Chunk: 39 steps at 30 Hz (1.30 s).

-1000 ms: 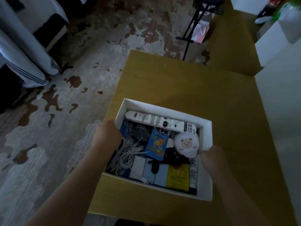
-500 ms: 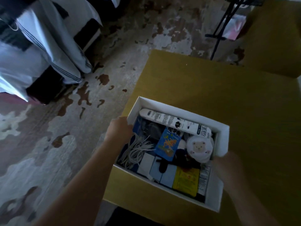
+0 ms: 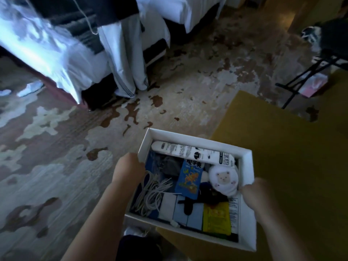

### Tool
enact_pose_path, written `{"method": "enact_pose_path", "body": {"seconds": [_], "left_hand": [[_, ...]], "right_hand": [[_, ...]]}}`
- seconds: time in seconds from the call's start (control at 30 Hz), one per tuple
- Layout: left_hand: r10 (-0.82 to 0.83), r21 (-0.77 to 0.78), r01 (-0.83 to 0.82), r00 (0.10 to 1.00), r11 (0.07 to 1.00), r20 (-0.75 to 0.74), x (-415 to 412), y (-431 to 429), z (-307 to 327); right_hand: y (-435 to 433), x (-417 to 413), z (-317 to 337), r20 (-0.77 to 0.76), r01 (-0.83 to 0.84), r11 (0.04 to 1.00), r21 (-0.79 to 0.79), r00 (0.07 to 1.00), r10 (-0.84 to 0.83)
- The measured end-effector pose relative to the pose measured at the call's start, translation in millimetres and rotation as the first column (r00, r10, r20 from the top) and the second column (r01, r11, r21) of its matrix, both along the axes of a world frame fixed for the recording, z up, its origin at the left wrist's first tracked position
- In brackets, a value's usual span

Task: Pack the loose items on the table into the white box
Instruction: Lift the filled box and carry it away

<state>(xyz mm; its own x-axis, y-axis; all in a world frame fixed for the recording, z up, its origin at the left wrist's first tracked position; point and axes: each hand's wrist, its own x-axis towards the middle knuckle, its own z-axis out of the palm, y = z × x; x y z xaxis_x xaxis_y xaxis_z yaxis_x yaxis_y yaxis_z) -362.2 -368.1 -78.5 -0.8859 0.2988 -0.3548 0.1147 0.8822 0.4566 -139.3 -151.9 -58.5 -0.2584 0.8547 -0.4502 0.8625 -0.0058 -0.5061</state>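
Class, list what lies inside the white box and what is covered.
Inside the white box: a long white tube, a blue packet, a white bear-face pouch, a coiled white cord and a yellow packet. They hide the box floor and anything beneath.

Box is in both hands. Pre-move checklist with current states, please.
1. Left hand grips the white box by its left wall: ok.
2. Right hand grips its right wall: ok.
3. Box fully over the yellow table: not ok, its left end hangs past the table edge, above the carpet.
4. Box resting on the table or lifted: cannot tell.
5. Contents inside the rim, white cord and bear pouch included: ok.
6. All loose items packed: cannot tell, part of the table is out of frame.
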Motion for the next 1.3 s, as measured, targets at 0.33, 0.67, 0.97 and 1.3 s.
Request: {"method": "enact_pose_path", "body": {"seconds": [0.33,0.67,0.97,1.3], "left_hand": [[0.366,-0.104,-0.373,0.927,0.922,-0.076,-122.3,-204.4,7.8],[0.811,-0.013,-0.819,0.570,0.574,-0.131,-118.0,-415.1,31.1],[0.964,0.050,-0.968,0.241,0.248,-0.117,-128.3,-580.8,25.6],[0.977,-0.032,-0.981,-0.188,-0.192,-0.097,-138.0,-716.0,17.8]], "right_hand": [[-125.6,-237.0,-29.8,0.066,-0.451,0.888,0.088,0.892,0.447],[-324.7,-422.0,-16.1,-0.044,-0.863,0.495,0.099,0.493,0.869],[-548.5,-544.7,-10.7,0.041,-0.990,0.049,0.133,0.055,0.998],[-783.7,-639.2,-16.5,-0.003,-0.915,-0.400,0.062,-0.401,0.916]]}}
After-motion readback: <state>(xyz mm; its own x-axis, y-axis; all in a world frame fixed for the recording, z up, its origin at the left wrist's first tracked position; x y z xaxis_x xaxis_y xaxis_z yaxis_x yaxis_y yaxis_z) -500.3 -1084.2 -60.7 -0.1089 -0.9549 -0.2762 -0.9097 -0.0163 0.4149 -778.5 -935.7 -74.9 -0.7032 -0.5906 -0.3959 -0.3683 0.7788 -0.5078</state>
